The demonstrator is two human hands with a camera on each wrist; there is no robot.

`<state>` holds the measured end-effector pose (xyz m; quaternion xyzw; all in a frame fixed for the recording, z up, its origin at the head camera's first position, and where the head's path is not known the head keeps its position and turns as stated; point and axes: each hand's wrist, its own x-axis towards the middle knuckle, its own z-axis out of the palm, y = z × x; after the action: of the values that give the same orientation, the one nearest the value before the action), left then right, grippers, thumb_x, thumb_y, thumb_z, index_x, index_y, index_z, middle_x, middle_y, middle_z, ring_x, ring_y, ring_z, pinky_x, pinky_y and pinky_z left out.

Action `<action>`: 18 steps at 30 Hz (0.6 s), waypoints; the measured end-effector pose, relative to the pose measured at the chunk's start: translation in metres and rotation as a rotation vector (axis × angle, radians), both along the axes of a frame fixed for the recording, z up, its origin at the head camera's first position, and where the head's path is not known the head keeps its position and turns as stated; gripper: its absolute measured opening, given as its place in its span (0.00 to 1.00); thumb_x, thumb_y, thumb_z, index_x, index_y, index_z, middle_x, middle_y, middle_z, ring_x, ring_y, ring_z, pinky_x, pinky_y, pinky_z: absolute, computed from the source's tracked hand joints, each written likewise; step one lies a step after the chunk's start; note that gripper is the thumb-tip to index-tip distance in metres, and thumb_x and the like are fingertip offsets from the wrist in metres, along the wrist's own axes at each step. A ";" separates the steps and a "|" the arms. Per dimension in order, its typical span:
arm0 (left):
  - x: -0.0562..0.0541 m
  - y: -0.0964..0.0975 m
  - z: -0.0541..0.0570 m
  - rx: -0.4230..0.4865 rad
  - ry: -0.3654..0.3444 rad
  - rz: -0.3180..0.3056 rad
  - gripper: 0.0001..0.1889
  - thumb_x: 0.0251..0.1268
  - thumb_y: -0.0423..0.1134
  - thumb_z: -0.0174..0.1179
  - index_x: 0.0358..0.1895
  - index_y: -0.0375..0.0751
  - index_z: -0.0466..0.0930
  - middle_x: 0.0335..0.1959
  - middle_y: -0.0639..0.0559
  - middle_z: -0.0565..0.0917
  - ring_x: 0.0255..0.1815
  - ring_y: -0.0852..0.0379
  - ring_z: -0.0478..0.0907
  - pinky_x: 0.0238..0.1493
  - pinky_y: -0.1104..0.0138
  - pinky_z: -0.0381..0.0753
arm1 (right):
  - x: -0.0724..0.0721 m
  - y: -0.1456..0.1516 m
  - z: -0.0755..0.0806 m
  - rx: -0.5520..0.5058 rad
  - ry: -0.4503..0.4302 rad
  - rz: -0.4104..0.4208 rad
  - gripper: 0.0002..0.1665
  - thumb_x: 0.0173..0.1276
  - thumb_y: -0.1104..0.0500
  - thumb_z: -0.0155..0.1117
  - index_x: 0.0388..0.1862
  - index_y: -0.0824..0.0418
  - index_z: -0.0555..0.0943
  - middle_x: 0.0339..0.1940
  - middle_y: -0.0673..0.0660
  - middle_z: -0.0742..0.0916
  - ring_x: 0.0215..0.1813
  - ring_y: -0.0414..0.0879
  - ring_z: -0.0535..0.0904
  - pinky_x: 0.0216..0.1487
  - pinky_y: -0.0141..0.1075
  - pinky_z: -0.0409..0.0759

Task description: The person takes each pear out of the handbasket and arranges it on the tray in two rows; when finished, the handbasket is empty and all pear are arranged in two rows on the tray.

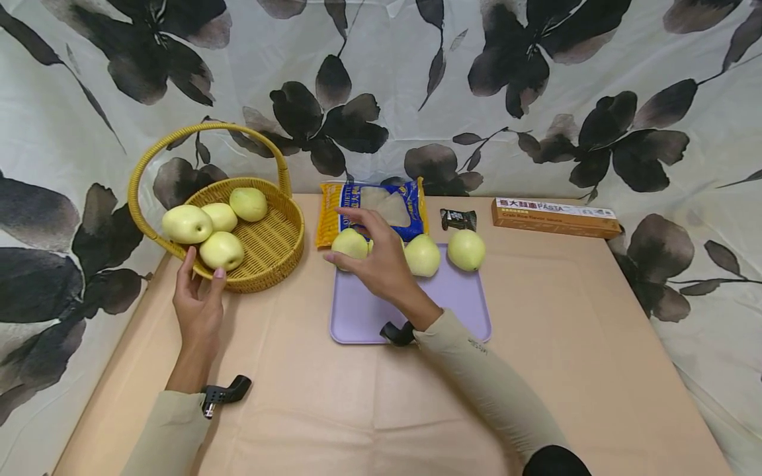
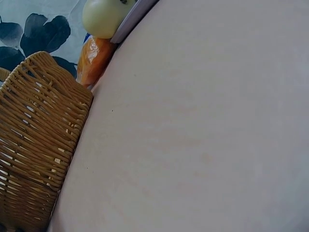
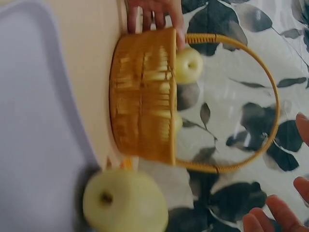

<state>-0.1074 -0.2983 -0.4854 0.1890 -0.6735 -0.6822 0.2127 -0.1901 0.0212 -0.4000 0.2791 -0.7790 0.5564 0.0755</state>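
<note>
My left hand rests at the near rim of a yellow wicker basket with a tall arched handle. Thumb and index finger lie spread at that rim, the other fingers against the outer wall in the right wrist view. Several yellow-green apples sit in the basket's left part. My right hand hovers over a lilac tray, fingers spread, holding nothing. Along the tray's far edge stand more apples; one apple shows between my thumb and fingers, partly hidden. Another apple looms large in the right wrist view.
Behind the tray lies a blue and yellow food bag. To its right are a small black-wrapped packet and a long brown pasta box. A floral cloth hangs behind the peach-covered table.
</note>
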 end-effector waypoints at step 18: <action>0.001 0.002 0.004 0.005 -0.010 0.000 0.36 0.80 0.39 0.61 0.84 0.66 0.59 0.88 0.59 0.54 0.89 0.54 0.49 0.81 0.73 0.66 | -0.018 -0.121 -0.019 0.031 -0.120 0.230 0.40 0.65 0.51 0.82 0.74 0.53 0.76 0.71 0.51 0.82 0.70 0.39 0.78 0.67 0.22 0.79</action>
<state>-0.1061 -0.2961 -0.4810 0.1928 -0.6728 -0.6829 0.2091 -0.2084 -0.0999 -0.4191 0.3340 -0.7534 0.5651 -0.0398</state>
